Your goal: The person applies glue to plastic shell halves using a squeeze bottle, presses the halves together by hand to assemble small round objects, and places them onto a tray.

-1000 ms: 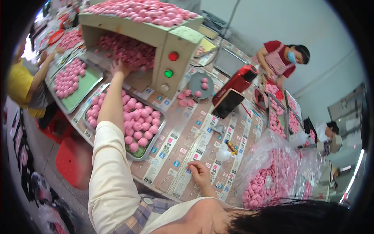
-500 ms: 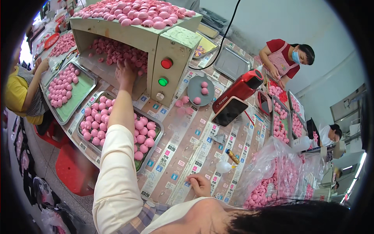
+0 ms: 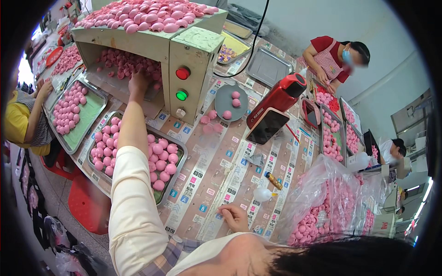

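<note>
My left arm reaches over a metal tray of pink balls into the front opening of a cream metal box-shaped machine. Inside, my left hand is at the edge of a heap of pink shell-like pieces; its fingertips are hidden. My right hand rests near the table's front edge with fingers curled; whether anything is in it does not show. Close to it lie a small white squeeze bottle and a yellow-brown tube.
More pink shells cover the machine's top. Right of it are a grey plate with pink balls, a red bottle and a phone. A plastic bag of pink pieces stands at right. Co-workers sit on both sides.
My left hand's spread fingers have drawn together and are now less visible among the pink pieces. My right hand stays about where it was. The whole view has shifted slightly.
</note>
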`<act>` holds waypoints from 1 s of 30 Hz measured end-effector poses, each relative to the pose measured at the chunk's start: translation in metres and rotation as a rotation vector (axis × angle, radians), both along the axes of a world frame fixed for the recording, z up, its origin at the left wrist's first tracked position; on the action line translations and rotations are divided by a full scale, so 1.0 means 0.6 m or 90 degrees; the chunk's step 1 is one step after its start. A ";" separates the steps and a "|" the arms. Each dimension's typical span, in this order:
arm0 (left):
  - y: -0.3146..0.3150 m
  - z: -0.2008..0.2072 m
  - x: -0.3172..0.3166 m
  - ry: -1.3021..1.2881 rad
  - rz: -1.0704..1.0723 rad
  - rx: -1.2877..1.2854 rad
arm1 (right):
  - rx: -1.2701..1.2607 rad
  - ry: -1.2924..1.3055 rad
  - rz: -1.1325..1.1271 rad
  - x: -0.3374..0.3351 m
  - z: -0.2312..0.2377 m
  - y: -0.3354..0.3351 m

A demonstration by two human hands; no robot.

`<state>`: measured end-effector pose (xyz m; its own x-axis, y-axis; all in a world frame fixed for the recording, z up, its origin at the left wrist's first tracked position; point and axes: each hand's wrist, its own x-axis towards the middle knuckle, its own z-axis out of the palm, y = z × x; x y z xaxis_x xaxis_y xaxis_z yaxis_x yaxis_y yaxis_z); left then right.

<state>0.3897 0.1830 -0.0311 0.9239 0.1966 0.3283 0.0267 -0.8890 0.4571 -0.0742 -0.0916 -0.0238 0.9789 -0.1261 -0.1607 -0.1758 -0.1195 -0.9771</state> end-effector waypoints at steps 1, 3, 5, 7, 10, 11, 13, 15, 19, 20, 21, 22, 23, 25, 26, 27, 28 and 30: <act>0.004 0.000 0.001 -0.019 -0.015 -0.063 | 0.003 0.001 -0.001 0.000 0.001 0.000; 0.017 0.000 -0.005 -0.051 -0.009 -0.145 | 0.004 -0.014 0.005 -0.002 0.001 0.002; 0.038 0.003 -0.010 -0.086 -0.001 -0.224 | 0.008 -0.032 0.016 -0.003 0.001 0.005; 0.048 0.017 -0.024 -0.067 -0.036 -0.541 | -0.007 -0.037 0.021 -0.006 0.000 0.009; 0.041 0.051 -0.065 0.088 -0.189 -0.648 | -0.007 -0.049 0.024 -0.005 0.004 0.007; 0.025 0.071 -0.096 0.103 -0.199 -0.638 | 0.002 -0.043 0.008 -0.004 0.001 0.004; -0.021 0.123 -0.190 0.141 -0.299 -0.579 | -0.100 -0.101 0.029 -0.003 -0.008 -0.001; -0.071 0.162 -0.290 0.211 -0.379 -0.477 | -0.100 -0.115 0.028 0.002 -0.017 -0.002; -0.184 0.118 -0.462 0.199 -0.700 -0.311 | -0.183 -0.205 -0.006 -0.006 0.011 -0.004; -0.221 0.106 -0.501 0.136 -0.763 -0.236 | -0.227 -0.272 -0.026 -0.007 0.020 -0.009; -0.252 0.094 -0.534 0.070 -0.823 -0.162 | -0.228 -0.260 -0.035 -0.011 0.031 -0.018; -0.274 0.080 -0.555 0.075 -0.829 -0.165 | -0.304 -0.378 -0.102 -0.014 0.045 -0.032; -0.291 0.066 -0.574 0.132 -0.817 -0.064 | -0.379 -0.496 -0.168 -0.017 0.050 -0.047; -0.305 0.056 -0.593 0.192 -0.808 0.036 | -0.385 -0.459 -0.338 -0.028 0.050 -0.081; -0.311 0.055 -0.597 0.186 -0.800 0.054 | -0.359 -0.401 -0.386 -0.036 0.059 -0.098; -0.315 0.054 -0.601 0.180 -0.791 0.073 | -0.331 -0.345 -0.434 -0.040 0.068 -0.112; -0.315 0.053 -0.603 0.186 -0.800 0.075 | -0.331 -0.337 -0.443 -0.041 0.064 -0.124; -0.309 0.051 -0.600 0.010 -0.832 0.083 | -0.339 -0.280 -0.447 -0.030 0.049 -0.141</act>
<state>0.0300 -0.0022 -0.0003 0.4111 -0.8726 0.2637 -0.8774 -0.3004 0.3739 -0.0925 -0.1763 0.0057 0.6125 -0.6524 0.4463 -0.0095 -0.5707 -0.8211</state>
